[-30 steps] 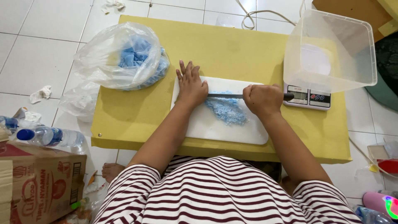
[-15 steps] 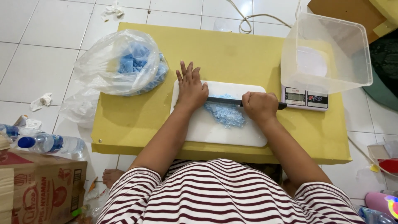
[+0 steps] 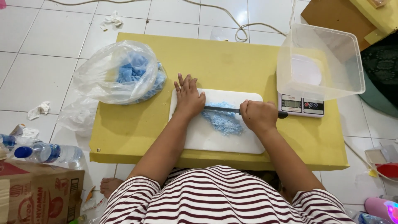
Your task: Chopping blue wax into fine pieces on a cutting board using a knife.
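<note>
Head view shows a yellow table (image 3: 137, 137) with a white board (image 3: 215, 143) on it. Blue bits (image 3: 224, 121) lie in a pile on the board. Left hand (image 3: 189, 98) presses flat on the board, fingers spread. Right hand (image 3: 259, 116) is closed tight around a knife (image 3: 222, 109), its blade resting on the pile.

Left hand (image 3: 189, 97): lies flat, palm down, fingers straight, close together and pointing away from the body.
Left forearm: bare, runs up from the lower middle, angled slightly rightward to the wrist.
Right hand (image 3: 258, 116): curled into a closed fist, knuckles facing left, back of the hand up.
Right forearm: bare, comes in from the lower right, slanting leftward to the wrist.
Spacing: hands near each other, not touching.
</note>
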